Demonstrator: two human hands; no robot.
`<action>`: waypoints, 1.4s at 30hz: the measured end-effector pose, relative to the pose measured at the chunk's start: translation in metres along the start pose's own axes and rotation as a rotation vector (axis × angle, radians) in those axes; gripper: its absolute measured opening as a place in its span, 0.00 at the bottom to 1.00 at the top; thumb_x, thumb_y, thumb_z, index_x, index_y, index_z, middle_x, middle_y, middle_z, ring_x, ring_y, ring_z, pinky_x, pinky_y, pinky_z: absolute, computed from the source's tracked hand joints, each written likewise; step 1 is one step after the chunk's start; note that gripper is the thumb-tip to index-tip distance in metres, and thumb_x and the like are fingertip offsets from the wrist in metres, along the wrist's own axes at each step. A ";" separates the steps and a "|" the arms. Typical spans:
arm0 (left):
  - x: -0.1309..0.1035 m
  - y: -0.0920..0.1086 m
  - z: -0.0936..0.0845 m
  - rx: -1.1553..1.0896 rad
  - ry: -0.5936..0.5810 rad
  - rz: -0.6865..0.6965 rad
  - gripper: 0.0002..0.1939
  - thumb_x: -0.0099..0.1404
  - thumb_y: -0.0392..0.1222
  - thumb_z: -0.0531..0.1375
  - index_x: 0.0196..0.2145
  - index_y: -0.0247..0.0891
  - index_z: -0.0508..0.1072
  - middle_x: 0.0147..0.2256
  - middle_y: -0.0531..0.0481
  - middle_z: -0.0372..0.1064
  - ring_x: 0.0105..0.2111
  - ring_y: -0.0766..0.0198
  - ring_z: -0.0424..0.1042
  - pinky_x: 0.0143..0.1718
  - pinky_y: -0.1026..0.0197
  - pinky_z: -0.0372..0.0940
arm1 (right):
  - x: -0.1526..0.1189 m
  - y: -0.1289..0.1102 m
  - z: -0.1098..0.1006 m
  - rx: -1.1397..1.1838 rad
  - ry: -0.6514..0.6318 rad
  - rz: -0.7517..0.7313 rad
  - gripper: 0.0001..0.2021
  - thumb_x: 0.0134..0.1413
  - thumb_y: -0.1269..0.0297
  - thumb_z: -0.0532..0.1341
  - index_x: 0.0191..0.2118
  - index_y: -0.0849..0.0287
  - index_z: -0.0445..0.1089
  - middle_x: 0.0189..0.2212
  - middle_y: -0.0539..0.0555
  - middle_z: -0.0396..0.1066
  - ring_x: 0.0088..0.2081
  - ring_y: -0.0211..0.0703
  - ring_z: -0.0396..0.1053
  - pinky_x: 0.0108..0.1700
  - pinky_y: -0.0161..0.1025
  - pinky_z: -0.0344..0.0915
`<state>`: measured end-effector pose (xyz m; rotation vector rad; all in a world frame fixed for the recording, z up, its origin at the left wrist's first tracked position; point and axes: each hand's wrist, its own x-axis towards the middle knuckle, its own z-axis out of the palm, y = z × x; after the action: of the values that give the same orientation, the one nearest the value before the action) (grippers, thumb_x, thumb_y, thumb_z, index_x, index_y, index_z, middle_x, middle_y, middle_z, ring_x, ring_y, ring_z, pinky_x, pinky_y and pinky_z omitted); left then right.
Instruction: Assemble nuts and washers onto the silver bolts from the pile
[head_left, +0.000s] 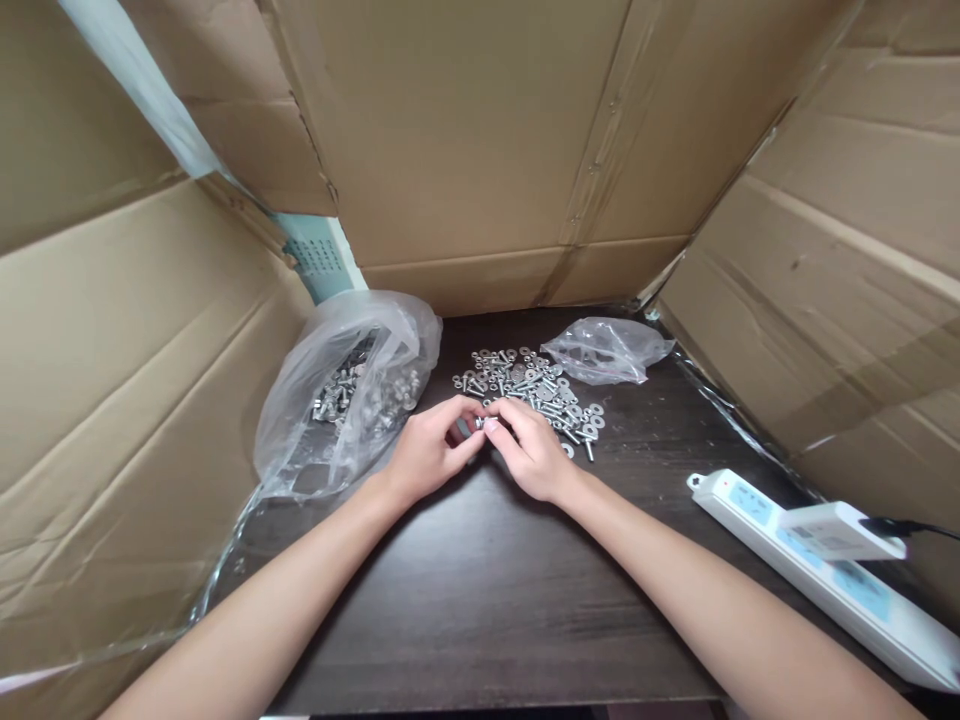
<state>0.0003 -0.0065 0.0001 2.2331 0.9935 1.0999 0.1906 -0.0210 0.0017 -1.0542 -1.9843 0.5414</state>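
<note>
My left hand [433, 447] and my right hand [531, 450] meet over the middle of the table, fingertips almost touching. Between them is a small silver bolt [481, 423], which seems to carry a washer or nut; the fingers cover much of it. Both hands are closed in a pinch on this piece. Just beyond the right hand lies a loose pile of bolts, nuts and flat washers [531, 385], some scattered toward the right. Left of the left hand, a large clear plastic bag [300, 400] lies open with many metal fasteners [341, 392] inside.
A smaller clear plastic bag [607, 350] lies behind the pile at right. A white power strip [825, 580] with a plugged-in adapter [840, 530] and black cable runs along the right side. Cardboard walls [480, 140] enclose the dark wooden table [480, 600] at the back and sides.
</note>
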 end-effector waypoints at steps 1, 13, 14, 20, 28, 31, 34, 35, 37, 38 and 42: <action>0.000 0.000 0.000 0.001 0.000 0.004 0.07 0.69 0.39 0.62 0.45 0.40 0.73 0.33 0.53 0.74 0.29 0.68 0.73 0.32 0.68 0.70 | 0.000 0.000 0.000 0.003 0.000 0.001 0.07 0.69 0.65 0.54 0.39 0.54 0.67 0.36 0.54 0.74 0.39 0.48 0.70 0.46 0.46 0.65; 0.001 -0.001 0.001 -0.021 -0.005 -0.039 0.08 0.68 0.40 0.63 0.45 0.39 0.73 0.34 0.53 0.75 0.27 0.70 0.72 0.31 0.68 0.70 | 0.000 0.002 0.000 -0.004 0.003 0.006 0.08 0.70 0.66 0.52 0.38 0.55 0.66 0.35 0.54 0.73 0.39 0.47 0.70 0.45 0.45 0.66; 0.001 0.000 0.001 -0.020 -0.005 -0.037 0.08 0.68 0.40 0.63 0.45 0.39 0.73 0.34 0.53 0.75 0.27 0.70 0.72 0.31 0.68 0.70 | 0.000 0.002 0.000 -0.003 0.005 0.005 0.08 0.70 0.66 0.52 0.37 0.55 0.66 0.35 0.54 0.73 0.39 0.47 0.70 0.45 0.45 0.65; 0.000 0.000 0.000 -0.020 0.000 -0.011 0.07 0.68 0.39 0.62 0.44 0.39 0.73 0.34 0.53 0.74 0.27 0.69 0.72 0.31 0.68 0.70 | 0.000 0.001 0.001 0.004 0.003 0.001 0.09 0.70 0.66 0.52 0.37 0.55 0.66 0.34 0.54 0.73 0.38 0.47 0.69 0.45 0.45 0.65; 0.001 0.000 0.000 -0.013 -0.001 0.006 0.06 0.69 0.38 0.62 0.44 0.39 0.73 0.34 0.54 0.74 0.29 0.69 0.73 0.31 0.69 0.69 | 0.001 0.000 0.001 0.004 -0.005 0.007 0.10 0.71 0.65 0.51 0.35 0.54 0.65 0.33 0.54 0.72 0.38 0.47 0.70 0.46 0.45 0.65; 0.000 0.000 0.000 -0.007 -0.005 0.015 0.07 0.69 0.38 0.63 0.45 0.39 0.73 0.34 0.53 0.74 0.30 0.69 0.73 0.32 0.69 0.69 | 0.000 0.001 0.001 0.009 0.002 0.014 0.09 0.70 0.64 0.52 0.37 0.55 0.66 0.35 0.55 0.73 0.39 0.48 0.70 0.46 0.46 0.66; 0.000 -0.001 0.000 -0.006 -0.006 0.015 0.07 0.69 0.37 0.63 0.46 0.39 0.74 0.34 0.53 0.74 0.30 0.69 0.73 0.33 0.69 0.69 | -0.001 0.002 0.001 0.014 0.002 0.026 0.08 0.70 0.65 0.52 0.40 0.56 0.68 0.37 0.56 0.73 0.41 0.48 0.71 0.47 0.46 0.66; 0.000 -0.001 0.000 -0.004 -0.006 0.013 0.07 0.69 0.37 0.63 0.46 0.40 0.73 0.34 0.54 0.74 0.30 0.69 0.73 0.32 0.69 0.69 | -0.001 0.002 0.001 0.014 0.001 0.027 0.08 0.69 0.66 0.53 0.40 0.56 0.68 0.37 0.56 0.73 0.41 0.48 0.71 0.47 0.45 0.66; 0.000 -0.002 0.001 0.000 -0.005 0.008 0.07 0.69 0.37 0.63 0.45 0.39 0.73 0.34 0.54 0.74 0.29 0.70 0.73 0.32 0.69 0.69 | -0.001 0.003 0.002 0.012 0.001 0.024 0.07 0.69 0.66 0.53 0.41 0.56 0.68 0.38 0.56 0.73 0.41 0.48 0.71 0.47 0.45 0.65; 0.000 -0.002 0.001 0.002 -0.004 0.004 0.07 0.69 0.37 0.63 0.45 0.39 0.73 0.34 0.54 0.74 0.28 0.70 0.73 0.32 0.70 0.69 | -0.001 0.003 0.002 0.010 0.003 0.021 0.07 0.69 0.66 0.53 0.41 0.56 0.68 0.38 0.56 0.73 0.41 0.48 0.71 0.47 0.45 0.65; 0.000 -0.001 0.001 0.004 0.000 -0.016 0.07 0.68 0.37 0.64 0.44 0.39 0.72 0.34 0.55 0.74 0.27 0.71 0.72 0.30 0.70 0.68 | -0.001 0.003 0.002 0.010 0.010 0.013 0.08 0.70 0.66 0.53 0.39 0.56 0.67 0.36 0.55 0.73 0.40 0.48 0.71 0.45 0.44 0.65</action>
<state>0.0010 -0.0054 -0.0015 2.2243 1.0124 1.0921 0.1907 -0.0199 -0.0020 -1.0622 -1.9651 0.5511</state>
